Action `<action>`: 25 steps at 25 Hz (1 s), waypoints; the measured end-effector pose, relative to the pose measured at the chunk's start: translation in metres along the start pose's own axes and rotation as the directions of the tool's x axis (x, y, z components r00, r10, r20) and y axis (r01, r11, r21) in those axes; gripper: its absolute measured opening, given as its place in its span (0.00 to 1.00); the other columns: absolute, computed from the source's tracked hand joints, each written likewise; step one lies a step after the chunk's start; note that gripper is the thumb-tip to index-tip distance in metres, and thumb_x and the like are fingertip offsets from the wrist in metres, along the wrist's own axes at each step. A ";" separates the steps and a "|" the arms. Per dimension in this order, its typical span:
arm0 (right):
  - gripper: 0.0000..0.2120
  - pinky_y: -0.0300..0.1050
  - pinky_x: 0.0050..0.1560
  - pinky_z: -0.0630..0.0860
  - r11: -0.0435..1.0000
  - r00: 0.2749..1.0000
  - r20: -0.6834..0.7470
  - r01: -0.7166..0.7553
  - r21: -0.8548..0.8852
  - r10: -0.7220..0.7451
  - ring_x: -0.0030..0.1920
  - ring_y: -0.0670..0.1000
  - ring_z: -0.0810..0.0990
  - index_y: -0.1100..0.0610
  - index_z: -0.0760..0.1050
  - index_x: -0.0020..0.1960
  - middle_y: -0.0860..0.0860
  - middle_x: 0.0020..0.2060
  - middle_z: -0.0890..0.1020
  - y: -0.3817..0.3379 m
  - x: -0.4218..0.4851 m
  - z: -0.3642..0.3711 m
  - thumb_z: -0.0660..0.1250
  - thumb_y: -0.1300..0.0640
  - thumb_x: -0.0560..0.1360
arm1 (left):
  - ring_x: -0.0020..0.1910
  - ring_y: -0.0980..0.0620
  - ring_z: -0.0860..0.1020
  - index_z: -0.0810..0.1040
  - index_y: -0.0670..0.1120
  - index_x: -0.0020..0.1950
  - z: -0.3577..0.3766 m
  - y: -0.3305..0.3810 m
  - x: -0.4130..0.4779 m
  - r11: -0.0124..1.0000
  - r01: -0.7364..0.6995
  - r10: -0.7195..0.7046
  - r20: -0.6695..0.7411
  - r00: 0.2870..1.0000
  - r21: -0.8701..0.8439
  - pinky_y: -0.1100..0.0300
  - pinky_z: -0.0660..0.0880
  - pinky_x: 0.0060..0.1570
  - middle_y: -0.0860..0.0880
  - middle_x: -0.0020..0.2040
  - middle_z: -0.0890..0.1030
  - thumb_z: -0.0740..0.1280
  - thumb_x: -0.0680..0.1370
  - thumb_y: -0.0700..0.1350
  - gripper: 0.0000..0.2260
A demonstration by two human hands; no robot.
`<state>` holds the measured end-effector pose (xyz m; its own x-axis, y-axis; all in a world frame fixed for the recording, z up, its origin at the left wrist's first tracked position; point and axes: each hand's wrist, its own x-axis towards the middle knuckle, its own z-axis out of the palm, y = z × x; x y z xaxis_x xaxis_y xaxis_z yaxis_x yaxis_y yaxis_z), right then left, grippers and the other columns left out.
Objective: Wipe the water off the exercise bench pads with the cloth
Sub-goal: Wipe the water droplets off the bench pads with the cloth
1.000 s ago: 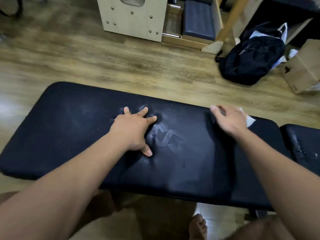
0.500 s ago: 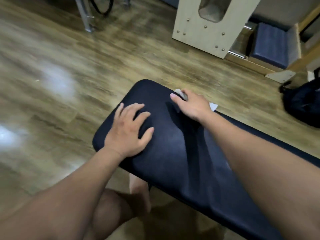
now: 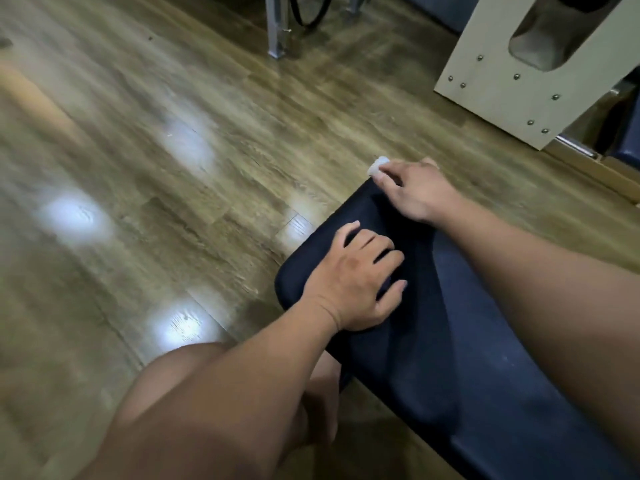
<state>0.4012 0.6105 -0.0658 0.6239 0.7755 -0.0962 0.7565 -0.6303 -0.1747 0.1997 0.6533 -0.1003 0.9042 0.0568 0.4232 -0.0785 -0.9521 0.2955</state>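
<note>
Where the bench pad (image 3: 467, 341) comes to its far rounded corner, just right of the frame's centre, the cloth (image 3: 377, 166) shows only as a small white wad poking out past the fingertips of the right hand (image 3: 414, 190). That hand lies over the rest of it with its fingers bent down around the cloth, at the pad's far edge. How the cloth is folded under the palm cannot be told.

Nearer the camera, the left hand (image 3: 356, 282) rests palm down on the same end of the pad, fingers spread and fairly straight, gripping nothing. The two hands are near each other but apart.

The pad is dark navy and smooth, with a soft sheen, and it runs from the centre of the frame down to the lower right corner. Faint pale specks sit on its lower right stretch; whether they are water is unclear.

A bare knee (image 3: 180, 368) shows in the lower middle, below the left forearm. Around the pad lies a wood-plank floor (image 3: 138, 168), brown and glossy, with several bright patches of glare on the left half, where the picture is blurred. At the upper right stands a pale wooden panel (image 3: 519, 81) studded with metal bolts and cut by a rounded opening. At top centre a metal leg (image 3: 278, 36) meets the floor.
</note>
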 end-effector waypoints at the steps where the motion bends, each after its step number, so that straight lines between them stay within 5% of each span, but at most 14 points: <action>1: 0.18 0.50 0.66 0.63 1.000 0.998 -0.057 0.012 0.013 -0.011 0.63 0.59 0.74 0.54 0.75 0.63 0.54 0.64 0.78 0.005 -0.004 0.003 0.54 0.48 0.81 | 0.53 0.46 0.76 0.80 0.46 0.55 0.000 0.001 -0.001 1.000 0.007 -0.007 0.005 1.000 0.006 0.44 0.62 0.69 0.48 0.52 0.80 0.63 0.75 0.55 0.16; 5: 0.21 0.44 0.63 0.65 0.991 0.971 -0.201 -0.123 0.052 0.131 0.59 0.62 0.73 0.55 0.76 0.65 0.52 0.65 0.77 0.030 -0.050 0.015 0.57 0.66 0.75 | 0.51 0.46 0.76 0.79 0.46 0.53 -0.008 0.004 -0.002 0.994 0.106 -0.106 0.025 0.994 0.009 0.46 0.62 0.69 0.49 0.50 0.78 0.63 0.75 0.54 0.14; 8: 0.21 0.46 0.62 0.65 0.962 0.953 -0.163 -0.267 -0.049 0.256 0.59 0.62 0.71 0.53 0.75 0.66 0.52 0.68 0.73 0.047 -0.130 0.013 0.60 0.61 0.75 | 0.54 0.47 0.75 0.78 0.48 0.55 -0.022 0.021 0.001 0.995 0.101 -0.102 0.044 0.994 0.024 0.41 0.58 0.71 0.51 0.52 0.77 0.64 0.74 0.53 0.14; 12: 0.20 0.48 0.58 0.70 0.885 0.868 -0.171 -0.461 0.069 0.466 0.54 0.58 0.67 0.47 0.75 0.65 0.49 0.68 0.71 0.029 -0.235 0.019 0.61 0.57 0.75 | 0.58 0.50 0.73 0.78 0.49 0.57 -0.039 0.078 -0.008 1.000 -0.023 0.020 0.158 0.987 0.017 0.40 0.55 0.72 0.52 0.57 0.77 0.63 0.74 0.55 0.16; 16: 0.19 0.49 0.57 0.71 0.840 0.816 -0.208 -0.503 0.202 0.539 0.51 0.56 0.67 0.47 0.77 0.62 0.48 0.66 0.73 -0.012 -0.297 0.037 0.63 0.59 0.73 | 0.54 0.49 0.75 0.77 0.49 0.57 -0.049 0.106 -0.044 0.994 0.033 -0.011 0.214 0.977 -0.100 0.51 0.68 0.58 0.53 0.56 0.76 0.62 0.75 0.53 0.15; 20: 0.21 0.50 0.60 0.70 0.845 0.828 -0.233 -0.431 0.318 0.510 0.56 0.56 0.69 0.47 0.76 0.64 0.46 0.68 0.72 -0.043 -0.324 0.045 0.64 0.60 0.73 | 0.52 0.49 0.74 0.77 0.47 0.57 -0.056 0.128 -0.068 0.986 0.020 0.027 0.275 0.961 -0.167 0.51 0.73 0.52 0.52 0.55 0.77 0.63 0.74 0.49 0.14; 23: 0.23 0.45 0.65 0.69 0.608 0.788 -0.177 -0.289 0.739 0.590 0.65 0.51 0.72 0.49 0.75 0.66 0.47 0.72 0.67 -0.044 -0.346 0.033 0.60 0.67 0.75 | 0.56 0.47 0.73 0.77 0.47 0.59 -0.061 0.153 -0.079 0.983 0.014 0.045 0.316 0.948 -0.181 0.50 0.72 0.57 0.50 0.58 0.77 0.64 0.74 0.49 0.15; 25: 0.23 0.46 0.66 0.71 0.425 0.650 -0.201 -0.207 0.881 0.733 0.65 0.48 0.74 0.49 0.76 0.64 0.46 0.71 0.68 -0.033 -0.364 0.019 0.58 0.68 0.76 | 0.63 0.46 0.72 0.75 0.45 0.64 -0.058 0.171 -0.075 0.987 0.017 0.042 0.364 0.931 -0.157 0.49 0.70 0.62 0.49 0.64 0.74 0.65 0.76 0.49 0.18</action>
<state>0.1456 0.3501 -0.0439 0.9994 0.0352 0.0060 0.0195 -0.3964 -0.9179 0.0943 0.5036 -0.0320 0.9908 -0.0961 0.0948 -0.1280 -0.8920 0.4335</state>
